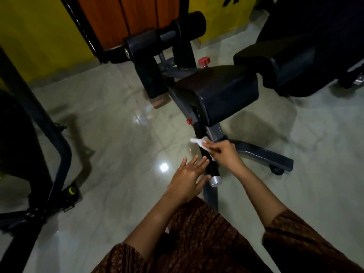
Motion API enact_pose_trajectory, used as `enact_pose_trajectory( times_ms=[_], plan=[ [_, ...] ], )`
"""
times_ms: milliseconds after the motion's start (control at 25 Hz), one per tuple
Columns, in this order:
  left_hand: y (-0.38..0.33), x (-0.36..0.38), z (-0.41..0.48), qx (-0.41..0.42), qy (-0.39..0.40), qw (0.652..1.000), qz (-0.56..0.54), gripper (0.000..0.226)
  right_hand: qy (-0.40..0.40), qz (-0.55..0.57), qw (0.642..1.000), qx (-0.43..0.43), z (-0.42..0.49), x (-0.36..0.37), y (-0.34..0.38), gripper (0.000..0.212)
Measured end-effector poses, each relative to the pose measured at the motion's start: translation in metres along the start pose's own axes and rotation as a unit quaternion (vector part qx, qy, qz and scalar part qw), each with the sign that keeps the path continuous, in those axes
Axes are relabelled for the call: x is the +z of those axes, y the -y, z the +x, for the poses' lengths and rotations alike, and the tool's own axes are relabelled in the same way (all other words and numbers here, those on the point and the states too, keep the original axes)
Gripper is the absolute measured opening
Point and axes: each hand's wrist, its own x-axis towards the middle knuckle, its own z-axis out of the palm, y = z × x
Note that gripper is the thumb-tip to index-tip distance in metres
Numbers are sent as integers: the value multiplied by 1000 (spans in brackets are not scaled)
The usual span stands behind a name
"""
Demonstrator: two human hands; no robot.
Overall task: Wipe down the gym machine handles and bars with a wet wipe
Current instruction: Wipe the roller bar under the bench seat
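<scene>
wipe [199, 141] pinched under right-hand fingers [213, 149].

Two hands [189, 178] [224, 152]; one wipe [198, 140]; one handle [211, 169]; two red knobs [204, 61] [189, 121].

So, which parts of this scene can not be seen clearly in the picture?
Head view: upper part of the handle, covered by the wet wipe and the right hand.
Head view: whether the left hand touches the handle; too blurred.
Head view: the machine on the left, cut off by the edge and dark.
</scene>
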Motion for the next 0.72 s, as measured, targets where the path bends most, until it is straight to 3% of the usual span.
enact_pose_trajectory(
  times_ms=[120,280,440,520,640,720],
  plan=[
    [25,-12,7,68,-32,997,-14,50,25,2,1000,12,-7,-14,-9,29],
    [48,-34,31,149,-136,979,8,29,-33,-7,999,13,11,-3,8,32],
    [53,-75,79,324,-99,937,90,30,4,-123,991,44,-10,14,-1,45],
    [53,-91,108,386,-81,910,123,32,7,-120,991,63,-25,13,-1,43],
    [54,-101,146,460,-48,871,165,33,-91,-54,994,28,-43,12,24,34],
    [51,-104,172,521,-17,832,191,34,-201,-15,979,20,-49,20,38,32]
  ],
)
